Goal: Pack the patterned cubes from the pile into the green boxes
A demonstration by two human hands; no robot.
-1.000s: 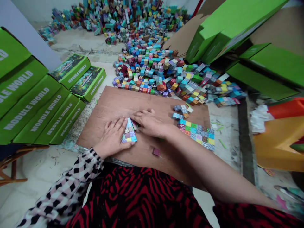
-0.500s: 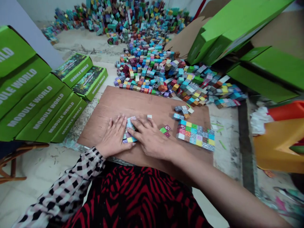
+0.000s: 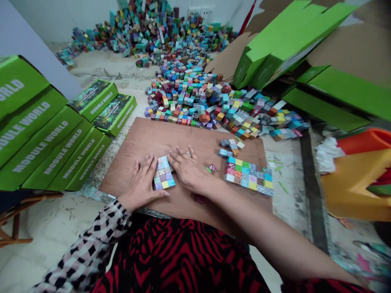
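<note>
Shifted slightly apart, the left hand (image 3: 140, 183) and right hand (image 3: 187, 169) lie open and flat either side of a small cube patch (image 3: 163, 173) on the board (image 3: 137, 138); 1 larger patch (image 3: 247, 177) looks done, the cube heap (image 3: 195, 97) remains.

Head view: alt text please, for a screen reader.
A person's bare left hand and right hand flank a small slab of multicoloured patterned cubes on a brown wooden board. A larger cube slab lies beside them, before a heap of loose cubes and green MODULE WORLD cardboard boxes.
</note>
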